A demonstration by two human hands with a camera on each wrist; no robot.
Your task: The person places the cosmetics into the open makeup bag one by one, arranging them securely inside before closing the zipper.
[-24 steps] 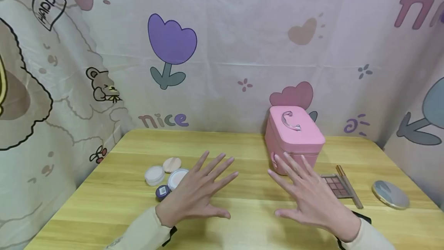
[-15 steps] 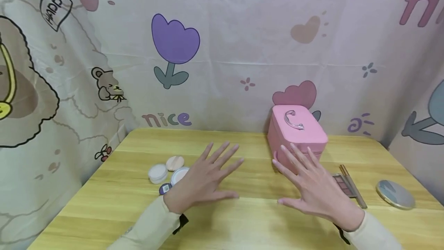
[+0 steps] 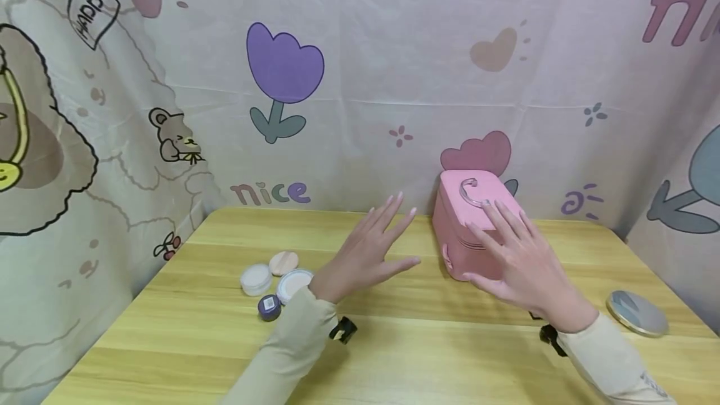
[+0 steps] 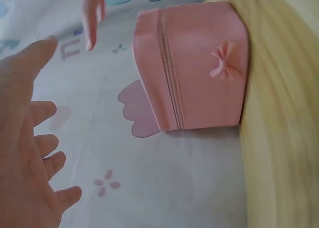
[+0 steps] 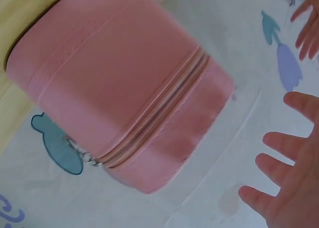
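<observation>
A pink zipped cosmetic case with a silver handle on its lid stands on the table. In the left wrist view its side carries a small pink bow, and the zip runs round below the lid. My left hand is raised left of the case, fingers spread and holding nothing. Nearer the case, my right hand is raised with spread fingers, overlapping its front and lid in the head view. The right wrist view has the case beside that hand's fingers, a gap between them.
Left of my left forearm sit a round clear-lidded jar, a powder puff, a white round compact and a small dark purple pot. A silver round compact lies at right. A printed curtain hangs behind the table.
Both hands have moved forward and up, the left also rightward, the right further over the case. My right hand and forearm now cover the eyeshadow palette and the slim tube seen earlier.
</observation>
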